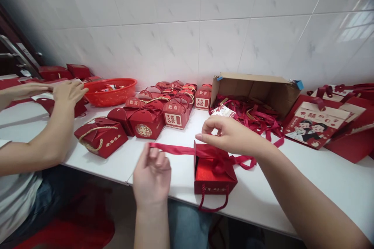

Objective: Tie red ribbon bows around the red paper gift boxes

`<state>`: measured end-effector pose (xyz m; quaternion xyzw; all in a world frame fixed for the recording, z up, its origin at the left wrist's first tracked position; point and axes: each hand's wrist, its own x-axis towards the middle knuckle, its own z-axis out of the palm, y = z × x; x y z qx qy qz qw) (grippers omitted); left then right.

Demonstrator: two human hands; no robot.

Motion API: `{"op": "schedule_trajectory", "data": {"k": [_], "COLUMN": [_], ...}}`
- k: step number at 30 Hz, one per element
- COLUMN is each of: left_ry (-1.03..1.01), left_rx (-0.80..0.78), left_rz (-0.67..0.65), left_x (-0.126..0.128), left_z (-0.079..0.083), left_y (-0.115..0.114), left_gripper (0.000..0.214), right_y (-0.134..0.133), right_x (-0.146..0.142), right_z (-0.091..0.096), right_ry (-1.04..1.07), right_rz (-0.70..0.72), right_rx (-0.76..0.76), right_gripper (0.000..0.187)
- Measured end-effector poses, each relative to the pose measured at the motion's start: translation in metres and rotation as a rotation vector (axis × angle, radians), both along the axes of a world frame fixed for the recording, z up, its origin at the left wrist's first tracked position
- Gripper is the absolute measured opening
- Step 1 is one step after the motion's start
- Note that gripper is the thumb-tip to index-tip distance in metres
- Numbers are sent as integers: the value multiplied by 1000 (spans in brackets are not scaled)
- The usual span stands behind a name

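Observation:
A small open red gift box (pixel 215 186) with a dark red rope handle stands near the table's front edge, its flaps raised. Shiny red material shows inside it. Across its top runs a dark red ribbon (pixel 178 149), trailing off to the right. To the left of the box, my left hand (pixel 153 175) is closed on the ribbon's left end, between thumb and fingers. My right hand (pixel 223 132) hovers above the box with thumb and fingers curled together. Whether it pinches anything is unclear.
Behind are a tipped cardboard box (pixel 257 89) of loose ribbons and several closed red gift boxes (pixel 147 120). Red gift bags (pixel 314 122) stand at right. On the left, a co-worker's hands (pixel 67 91) work beside a red plastic basket (pixel 109 99). A tiled wall borders the table.

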<state>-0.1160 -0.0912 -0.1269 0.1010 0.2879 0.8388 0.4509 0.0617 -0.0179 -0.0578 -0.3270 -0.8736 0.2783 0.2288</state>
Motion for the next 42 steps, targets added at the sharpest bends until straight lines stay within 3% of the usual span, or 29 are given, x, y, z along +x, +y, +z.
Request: {"op": "schedule_trajectory", "data": {"k": [2,4,7,9,13,16,20,25,33,37,42], "left_ry": [-90,-49,305,590,958,1071,1084,992,832,749,629], "left_rx": [34,40,5,-37,-116,-138,-118,-110,-98,-47,-56], "left_rz": [220,406,583,458,-191,-395,-480,-470,-624,-646,-643], "left_x": [-11,-17,-13,-5,11,15,9,-2,-2,1,4], "left_z": [1,-2,-10,-15,-23,-27,-28,-24,-23,-23,-23], "left_y": [0,2,6,8,11,12,10,6,2,3,8], "left_gripper": [25,13,27,24,21,27,34,32,30,26,28], "right_y": [1,2,1,-3,-16,-25,-30,-31,-31,-27,-19], "right_x": [4,10,24,36,52,54,54,62,68,63,56], "right_z": [5,10,15,9,-27,-59,-75,-69,-61,-58,-67], "right_ry": [21,18,16,23,64,225,326,249,259,354,456], "right_rz": [-18,-21,-82,-136,-230,-256,-216,-215,-279,-312,-349], "right_rx": [27,10,-45,-105,-345,-472,-592,-493,-404,-476,-616], "right_gripper": [25,25,27,30,36,36,40,38,36,45,53]}}
